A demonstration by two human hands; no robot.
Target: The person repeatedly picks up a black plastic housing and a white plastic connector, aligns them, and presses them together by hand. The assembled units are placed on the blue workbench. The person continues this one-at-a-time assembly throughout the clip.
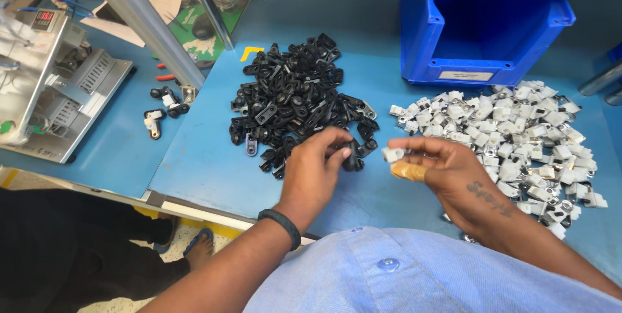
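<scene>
A heap of small black plastic clips [295, 96] lies in the middle of the blue bench [207, 164]. To its right spreads a pile of small white parts with metal bits [518, 135]. My left hand [314, 173], with a black wristband, pinches one black clip [348, 155] at the near edge of the black heap. My right hand [447, 173] holds one small white part [392, 154] between thumb and fingers, just left of the white pile. A tan bandage wraps one right fingertip. The two hands are close, a few centimetres apart.
An open blue bin [483, 31] stands behind the white pile. A metal frame post [139, 18] crosses the left. Left of it sit a grey electrical unit [48, 86] and a few loose clips [162, 109]. A person's sandalled foot [197, 245] shows below the bench edge.
</scene>
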